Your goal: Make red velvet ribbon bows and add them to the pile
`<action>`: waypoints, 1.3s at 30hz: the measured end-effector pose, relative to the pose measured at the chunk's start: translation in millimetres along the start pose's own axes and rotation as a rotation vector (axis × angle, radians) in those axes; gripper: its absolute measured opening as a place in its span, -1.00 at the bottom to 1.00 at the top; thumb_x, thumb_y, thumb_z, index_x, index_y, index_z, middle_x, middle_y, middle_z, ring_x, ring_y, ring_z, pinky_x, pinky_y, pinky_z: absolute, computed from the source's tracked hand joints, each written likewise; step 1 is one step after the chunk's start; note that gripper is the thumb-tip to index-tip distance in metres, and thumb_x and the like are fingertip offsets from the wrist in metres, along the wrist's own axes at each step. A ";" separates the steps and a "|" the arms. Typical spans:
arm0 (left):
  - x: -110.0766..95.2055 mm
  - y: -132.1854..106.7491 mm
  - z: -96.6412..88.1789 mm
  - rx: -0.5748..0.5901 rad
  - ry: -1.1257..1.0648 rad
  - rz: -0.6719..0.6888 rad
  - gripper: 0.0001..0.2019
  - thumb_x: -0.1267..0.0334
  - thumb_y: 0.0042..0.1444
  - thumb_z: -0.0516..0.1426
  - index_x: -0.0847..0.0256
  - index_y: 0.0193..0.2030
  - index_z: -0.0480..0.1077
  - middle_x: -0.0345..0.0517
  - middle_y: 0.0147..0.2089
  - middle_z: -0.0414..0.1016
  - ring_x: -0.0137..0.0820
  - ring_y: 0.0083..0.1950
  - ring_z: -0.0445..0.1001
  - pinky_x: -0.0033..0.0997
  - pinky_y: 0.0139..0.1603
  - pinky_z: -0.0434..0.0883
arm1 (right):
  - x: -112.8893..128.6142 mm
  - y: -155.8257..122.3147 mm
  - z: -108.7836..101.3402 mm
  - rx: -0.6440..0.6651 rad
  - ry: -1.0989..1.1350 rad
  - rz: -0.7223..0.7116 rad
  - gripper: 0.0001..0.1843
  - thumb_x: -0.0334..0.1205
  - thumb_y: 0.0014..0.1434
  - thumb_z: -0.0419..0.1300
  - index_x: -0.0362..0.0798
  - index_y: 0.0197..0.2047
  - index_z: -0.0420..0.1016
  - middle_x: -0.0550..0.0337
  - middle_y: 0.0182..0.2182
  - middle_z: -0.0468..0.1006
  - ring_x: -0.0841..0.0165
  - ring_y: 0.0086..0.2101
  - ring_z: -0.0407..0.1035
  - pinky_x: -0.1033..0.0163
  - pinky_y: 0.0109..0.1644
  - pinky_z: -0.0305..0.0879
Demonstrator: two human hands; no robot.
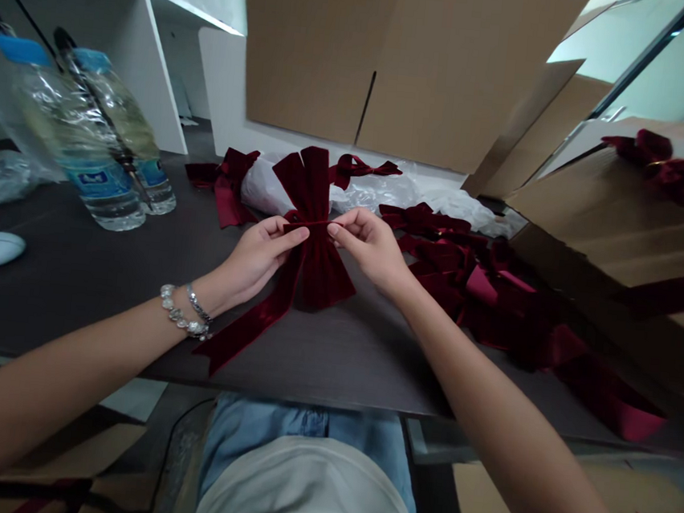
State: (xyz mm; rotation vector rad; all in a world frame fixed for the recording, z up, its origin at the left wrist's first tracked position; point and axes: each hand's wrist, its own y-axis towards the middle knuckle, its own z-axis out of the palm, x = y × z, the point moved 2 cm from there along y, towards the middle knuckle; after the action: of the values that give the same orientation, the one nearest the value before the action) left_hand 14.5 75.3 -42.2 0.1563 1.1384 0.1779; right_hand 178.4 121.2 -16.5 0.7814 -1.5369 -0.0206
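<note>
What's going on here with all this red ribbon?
A person sits at a dark table, pinching the middle of a dark red bow between the left hand and the right hand, its tails trailing toward the near edge. More red bows lie heaped to the right beside a cardboard box. Two water bottles stand at the left.

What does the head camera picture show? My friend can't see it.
The left hand and right hand pinch the middle of a dark red bow over a dark table. More bows lie piled at the right beside a box; two bottles stand at the left.
</note>
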 end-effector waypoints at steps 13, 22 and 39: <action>-8.4 -3.5 1.3 -0.071 0.104 0.110 -0.65 0.23 -0.22 0.41 0.27 -0.51 0.30 -0.31 -0.47 0.39 -0.62 -0.39 0.34 -0.60 -0.28 0.30 | 10.0 -5.3 2.6 0.012 -0.236 0.007 -0.70 -0.04 0.15 0.23 -0.14 -0.38 0.52 0.17 -0.41 0.50 0.40 -0.34 0.33 0.26 -0.17 0.26; -4.5 -0.8 -2.8 0.000 0.237 0.097 -0.71 0.16 -0.20 0.41 0.26 -0.41 0.48 -0.19 -0.34 0.51 -0.52 -0.28 0.41 -0.53 -0.19 0.34 | 12.7 -10.1 3.0 0.078 -0.374 -0.007 -0.62 0.06 0.11 0.26 -0.14 -0.43 0.49 0.20 -0.48 0.43 0.43 -0.43 0.23 0.31 -0.33 0.14; -12.4 -4.0 -2.5 0.023 0.261 0.017 -0.72 0.06 -0.11 0.36 0.21 -0.32 0.60 -0.12 -0.28 0.56 -0.49 -0.29 0.43 -0.51 -0.23 0.37 | 2.0 -8.3 0.5 0.030 -0.157 0.072 -0.60 0.10 0.11 0.26 -0.12 -0.44 0.43 0.27 -0.51 0.31 0.47 -0.44 0.15 0.33 -0.32 0.09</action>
State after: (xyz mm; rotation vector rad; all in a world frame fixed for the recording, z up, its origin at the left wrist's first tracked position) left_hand 7.4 68.7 -33.1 0.1665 1.3995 0.2049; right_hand 181.9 113.7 -18.6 0.7626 -1.7167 -0.0056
